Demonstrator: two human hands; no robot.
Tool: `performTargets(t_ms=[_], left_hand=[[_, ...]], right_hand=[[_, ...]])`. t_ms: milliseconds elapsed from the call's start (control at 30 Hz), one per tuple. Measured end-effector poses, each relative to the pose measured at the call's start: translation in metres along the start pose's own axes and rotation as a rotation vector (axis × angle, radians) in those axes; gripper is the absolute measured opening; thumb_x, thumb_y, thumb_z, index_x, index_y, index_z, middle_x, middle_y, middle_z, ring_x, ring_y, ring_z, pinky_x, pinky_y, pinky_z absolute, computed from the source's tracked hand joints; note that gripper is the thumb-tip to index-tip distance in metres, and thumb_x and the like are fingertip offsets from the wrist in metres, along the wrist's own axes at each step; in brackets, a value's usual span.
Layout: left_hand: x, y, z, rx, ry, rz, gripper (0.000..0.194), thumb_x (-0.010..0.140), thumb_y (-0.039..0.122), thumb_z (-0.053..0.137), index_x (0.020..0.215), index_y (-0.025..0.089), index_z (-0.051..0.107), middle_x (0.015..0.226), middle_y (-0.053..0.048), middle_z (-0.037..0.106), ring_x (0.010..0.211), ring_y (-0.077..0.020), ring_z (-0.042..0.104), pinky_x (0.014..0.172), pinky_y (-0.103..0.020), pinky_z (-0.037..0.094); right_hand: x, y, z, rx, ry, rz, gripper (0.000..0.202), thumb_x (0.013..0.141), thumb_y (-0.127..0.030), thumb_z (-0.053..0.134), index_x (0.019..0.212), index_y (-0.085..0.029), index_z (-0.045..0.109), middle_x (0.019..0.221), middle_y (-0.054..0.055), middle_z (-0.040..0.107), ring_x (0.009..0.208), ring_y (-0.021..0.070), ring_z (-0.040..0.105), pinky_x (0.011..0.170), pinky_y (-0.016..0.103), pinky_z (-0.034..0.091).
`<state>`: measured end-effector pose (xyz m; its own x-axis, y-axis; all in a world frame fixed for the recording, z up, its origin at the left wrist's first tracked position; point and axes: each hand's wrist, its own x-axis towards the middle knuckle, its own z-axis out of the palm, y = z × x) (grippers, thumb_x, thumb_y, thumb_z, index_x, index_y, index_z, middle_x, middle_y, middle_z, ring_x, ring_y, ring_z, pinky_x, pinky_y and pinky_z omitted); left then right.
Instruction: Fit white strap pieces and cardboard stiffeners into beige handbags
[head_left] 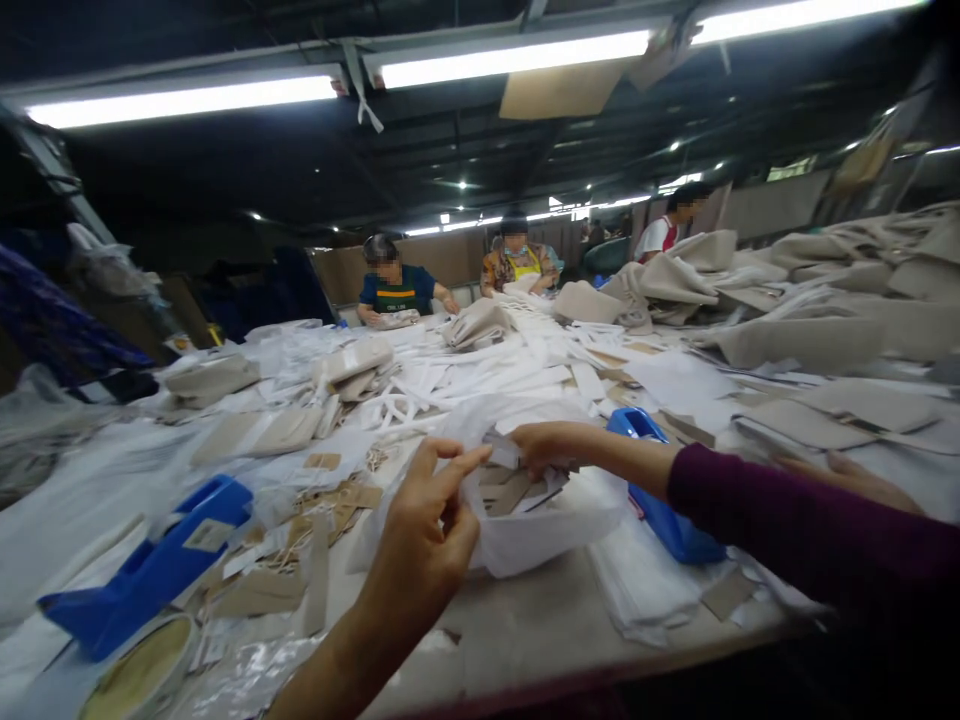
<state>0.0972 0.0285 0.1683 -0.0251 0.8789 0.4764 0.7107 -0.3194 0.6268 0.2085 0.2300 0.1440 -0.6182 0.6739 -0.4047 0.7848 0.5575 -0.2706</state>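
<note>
A thin, translucent white plastic bag (525, 545) lies on the table in front of me with its mouth spread. My left hand (431, 520) is at the near left of the mouth, fingers bent and closed on the bag's edge. Reaching in from the right, my right hand (541, 445) has its fingers down in the mouth, closed on a folded beige fabric piece (506, 492). Its fingertips are partly hidden by the bag and the fabric. A purple sleeve (750, 500) covers the right forearm.
Blue tape dispensers stand at left (161, 565) and right (667, 500). Cardboard tags (262, 590) and a round tub (139, 670) lie at left. Beige fabric (810, 340) is piled at right. Another person's hand (862, 480) shows behind my sleeve. Several people work across the table.
</note>
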Motion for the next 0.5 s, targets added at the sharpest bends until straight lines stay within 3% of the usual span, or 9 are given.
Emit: performTargets(t_ms=[100, 267, 333, 433, 500], left_hand=[[0.0, 0.0, 0.0, 0.025, 0.014, 0.012, 0.048, 0.076, 0.004, 0.043, 0.117, 0.024, 0.059, 0.106, -0.004, 0.048, 0.068, -0.0073, 0.049, 0.063, -0.02, 0.045], [0.0, -0.002, 0.0, 0.046, 0.029, 0.025, 0.047, 0.075, 0.006, 0.044, 0.115, 0.025, 0.061, 0.106, -0.004, 0.05, 0.07, -0.0088, 0.051, 0.063, -0.021, 0.046], [0.0, -0.003, 0.0, 0.058, 0.033, 0.037, 0.047, 0.075, 0.006, 0.043, 0.115, 0.025, 0.061, 0.107, -0.004, 0.05, 0.073, -0.0099, 0.052, 0.064, -0.021, 0.046], [-0.001, -0.005, 0.001, 0.068, 0.025, 0.05, 0.047, 0.075, 0.008, 0.044, 0.115, 0.026, 0.061, 0.107, -0.005, 0.051, 0.075, -0.0107, 0.053, 0.063, -0.021, 0.047], [-0.001, -0.005, 0.002, 0.074, 0.017, 0.048, 0.046, 0.076, 0.008, 0.044, 0.115, 0.026, 0.061, 0.107, -0.005, 0.051, 0.076, -0.0108, 0.054, 0.064, -0.022, 0.047]], right_hand=[[-0.001, 0.005, -0.006, 0.015, 0.028, 0.002, 0.041, 0.057, -0.012, 0.07, 0.097, -0.01, 0.064, 0.087, 0.009, 0.069, 0.078, 0.0225, 0.065, 0.061, 0.026, 0.05], [-0.002, 0.021, -0.007, 0.112, 0.033, 0.077, 0.046, 0.051, -0.017, 0.076, 0.096, -0.012, 0.065, 0.082, 0.008, 0.069, 0.073, 0.0223, 0.064, 0.059, 0.027, 0.05], [-0.004, 0.027, 0.001, 0.234, -0.066, 0.078, 0.05, 0.05, -0.019, 0.077, 0.099, -0.014, 0.064, 0.083, 0.006, 0.069, 0.071, 0.0205, 0.064, 0.059, 0.027, 0.05], [-0.008, 0.031, 0.023, 0.489, -0.315, 0.065, 0.054, 0.052, -0.025, 0.078, 0.103, -0.018, 0.063, 0.085, 0.003, 0.068, 0.068, 0.0172, 0.064, 0.06, 0.027, 0.052], [-0.011, 0.028, 0.039, 0.567, -0.32, 0.081, 0.048, 0.055, -0.031, 0.078, 0.1, -0.018, 0.064, 0.082, 0.002, 0.069, 0.067, 0.0164, 0.064, 0.06, 0.025, 0.051]])
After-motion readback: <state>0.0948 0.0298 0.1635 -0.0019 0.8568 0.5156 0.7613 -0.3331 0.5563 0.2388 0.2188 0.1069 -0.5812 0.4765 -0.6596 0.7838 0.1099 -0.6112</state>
